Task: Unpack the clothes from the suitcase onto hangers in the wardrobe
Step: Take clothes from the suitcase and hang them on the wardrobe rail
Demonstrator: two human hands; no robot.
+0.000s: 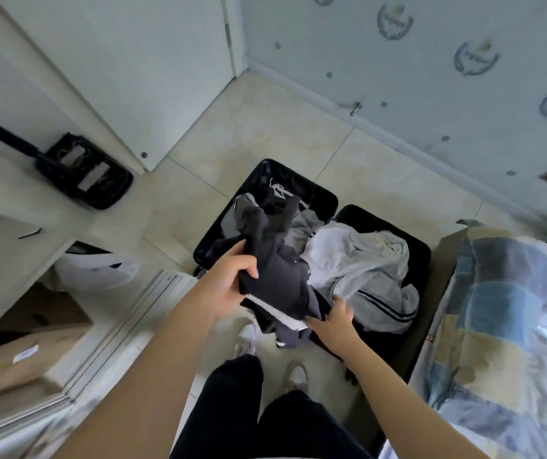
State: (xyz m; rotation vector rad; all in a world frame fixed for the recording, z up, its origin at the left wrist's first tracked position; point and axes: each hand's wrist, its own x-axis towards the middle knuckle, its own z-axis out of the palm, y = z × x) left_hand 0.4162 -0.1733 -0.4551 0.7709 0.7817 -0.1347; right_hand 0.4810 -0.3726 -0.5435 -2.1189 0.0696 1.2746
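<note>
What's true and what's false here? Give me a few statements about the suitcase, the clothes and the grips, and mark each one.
The left grip holds a dark garment. True.
The suitcase is zipped shut. False: it lies open on the floor.
A light grey garment lies in the suitcase. True.
The dark garment hangs on a hanger. False: it is held over the suitcase.

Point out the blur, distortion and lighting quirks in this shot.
Head view: soft, even light, no hard shadows; the centre is sharpest, at the left hand and its dark garment; motion blur smears the wardrobe track and bed cover; wide-angle bending curves the skirting board.
</note>
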